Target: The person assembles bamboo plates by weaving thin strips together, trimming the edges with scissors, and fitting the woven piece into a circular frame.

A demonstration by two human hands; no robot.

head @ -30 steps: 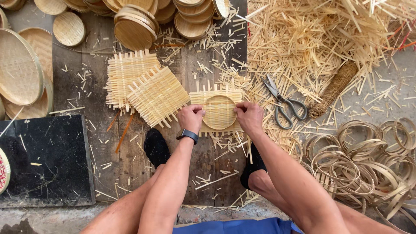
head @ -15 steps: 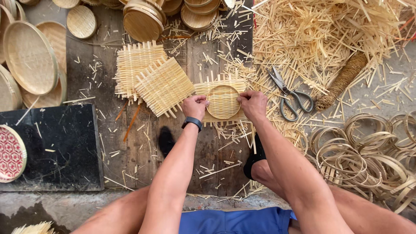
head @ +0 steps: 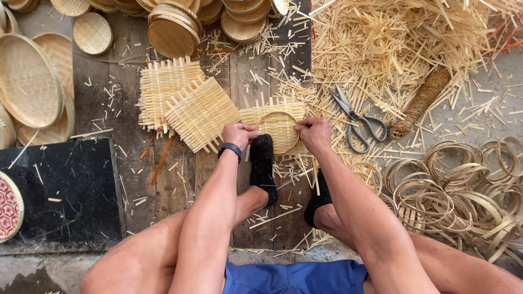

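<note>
Trays of woven bamboo (head: 30, 81) lie flat at the far left, round and shallow, with a black mat (head: 60, 190) below them on the ground. Next to that, on the dark wooden boards (head: 131, 179), two square woven mats (head: 185, 106) overlap, the nearer one turned at an angle across the other. Stacked round baskets (head: 174, 30) sit above them at the top edge.

My left hand (head: 238, 134), a dark watch (head: 230, 148) on its wrist, is curled shut, fingers pinching the left edge of the small woven piece (head: 275, 122). That piece lies flat on the boards between my two hands, and a thin bamboo ring (head: 279, 132) sits pressed on top of it. The toe of my black sock (head: 262, 163) touches the ring's near edge. My right hand (head: 315, 133) is closed the same way, gripping the ring and weave at the right side.

Further right, scissors (head: 357, 121) rest just beside my right hand among loose bamboo splints (head: 392, 49), with a roll of brown twine (head: 422, 100) beyond them. A heap of bamboo hoops (head: 463, 185) fills the right edge.
</note>
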